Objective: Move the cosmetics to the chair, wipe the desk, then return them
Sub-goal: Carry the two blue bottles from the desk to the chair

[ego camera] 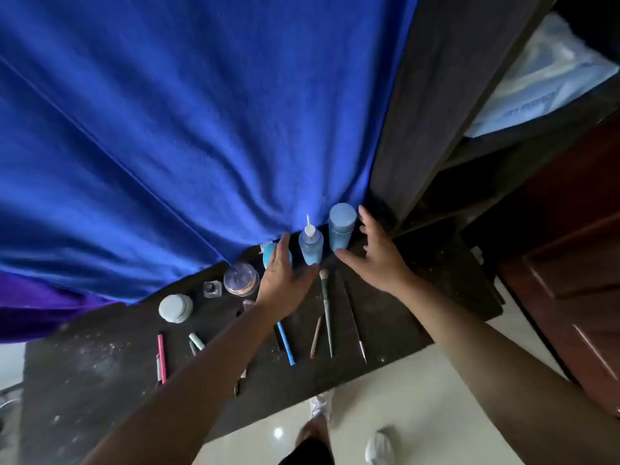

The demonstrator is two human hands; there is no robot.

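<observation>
Cosmetics stand on a dark dusty desk [396,317]. At the back are a tall blue jar [341,226], a clear blue bottle with a white nozzle [311,243] and a teal sponge [271,255]. My left hand [280,283] reaches between sponge and bottle, fingers straight, partly covering the sponge. My right hand [375,256] is spread beside the tall jar, holding nothing. Further left sit a clear round jar [241,279], a small bottle [212,289] and a grey-lidded jar [175,307]. Brushes and pencils [326,310] lie in front.
A blue cloth [188,135] hangs behind the desk, and purple cloth [37,303] at the left. A dark wooden frame [436,105] rises on the right, with a brown door [570,256] beyond. Pale tiled floor [396,414] and my feet are below.
</observation>
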